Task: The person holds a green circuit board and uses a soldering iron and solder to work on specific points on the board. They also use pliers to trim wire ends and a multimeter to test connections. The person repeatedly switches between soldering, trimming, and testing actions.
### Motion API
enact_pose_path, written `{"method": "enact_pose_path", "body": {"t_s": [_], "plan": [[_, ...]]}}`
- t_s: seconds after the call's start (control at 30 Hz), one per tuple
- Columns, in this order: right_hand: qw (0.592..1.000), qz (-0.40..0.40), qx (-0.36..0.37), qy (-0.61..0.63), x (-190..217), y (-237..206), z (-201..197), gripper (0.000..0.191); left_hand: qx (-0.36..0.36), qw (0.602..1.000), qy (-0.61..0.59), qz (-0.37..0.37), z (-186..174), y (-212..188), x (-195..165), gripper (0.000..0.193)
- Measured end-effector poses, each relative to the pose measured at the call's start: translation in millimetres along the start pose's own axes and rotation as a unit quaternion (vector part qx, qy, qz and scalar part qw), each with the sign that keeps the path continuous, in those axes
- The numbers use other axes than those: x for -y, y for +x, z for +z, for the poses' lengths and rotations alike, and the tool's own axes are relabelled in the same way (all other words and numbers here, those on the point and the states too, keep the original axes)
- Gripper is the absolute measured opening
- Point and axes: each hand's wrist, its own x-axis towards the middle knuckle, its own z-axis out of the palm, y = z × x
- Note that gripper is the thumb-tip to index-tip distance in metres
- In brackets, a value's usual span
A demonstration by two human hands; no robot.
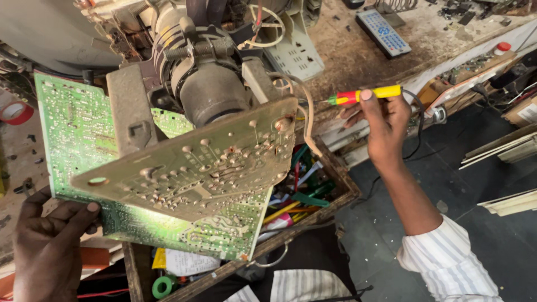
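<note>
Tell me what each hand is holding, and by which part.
Right hand: yellow-red soldering iron, gripped mid-handle. Left hand: large green circuit board, held at its lower left corner.

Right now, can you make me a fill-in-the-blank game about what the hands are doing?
1. The right hand holds a yellow and red ____.
2. The left hand grips the ____ circuit board by its lower corner.
3. The remote control lies on the ____.

Missing words: soldering iron; green; workbench

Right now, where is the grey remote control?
In the head view, the grey remote control lies on the dusty wooden workbench at upper right, above the right hand holding a yellow-and-red tool.
</note>
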Motion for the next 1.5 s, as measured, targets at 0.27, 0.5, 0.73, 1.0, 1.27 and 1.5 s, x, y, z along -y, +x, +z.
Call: {"method": "enact_pose_path", "body": {"t_s": [0.27, 0.5, 0.73, 1.0, 1.27, 1.5], "plan": [[0.999, -0.01, -0.052, 0.013, -3, 6, -16, 0.03, -0.024, 0.995, 0.094, 0.004, 5, 6, 5, 0.062], [0.988, -0.049, -0.122, -0.075, -14, 32, -90, 0.029, -0.012, 0.996, 0.086, 0.0, 1, 17, 31, 0.048], [0.983, -0.078, -0.105, -0.126, -30, 27, -128, 0.029, -0.007, 0.998, 0.068, -0.004, -2, 18, 46, 0.047], [0.984, -0.06, -0.108, -0.128, -33, 24, -132, 0.032, -0.005, 0.998, 0.063, -0.006, -1, 18, 50, 0.045], [0.986, -0.063, -0.104, -0.111, -37, 23, -131, 0.027, -0.004, 0.998, 0.059, -0.008, -6, 16, 50, 0.044], [0.986, -0.082, -0.105, -0.104, -45, 22, -140, 0.028, -0.004, 0.998, 0.056, -0.009, -9, 17, 53, 0.043]]}}
